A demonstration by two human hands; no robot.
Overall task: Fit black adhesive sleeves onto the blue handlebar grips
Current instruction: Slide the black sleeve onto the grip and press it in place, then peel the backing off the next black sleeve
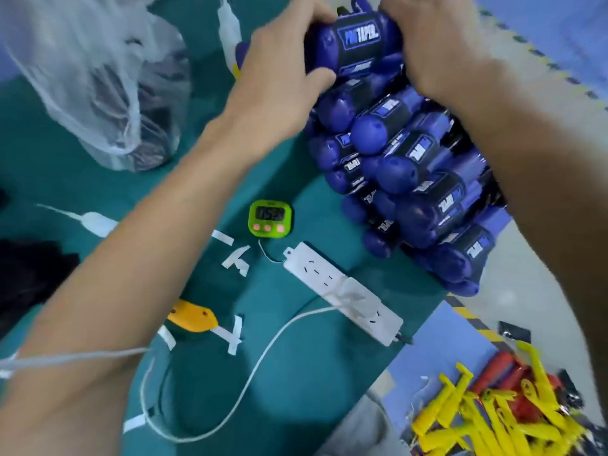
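Whole stack looks sleeved, no bare ones seen
My left grip and right grip clasp a sleeved handle atop it

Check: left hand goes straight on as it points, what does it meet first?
The top grip, which the left hand holds; beyond it, probably the right hand, depth unclear.

The black sleeve on the topmost blue handlebar grip, at the far side of the table, carries a blue and white brand label. It reads "PROTAPER", with the first letters a little blurred. Nearer, the sleeves in the pile of grips show the same kind of label, but turned and too blurred to read. The green timer shows dark digits, about "15:5" — the last digit is unclear.
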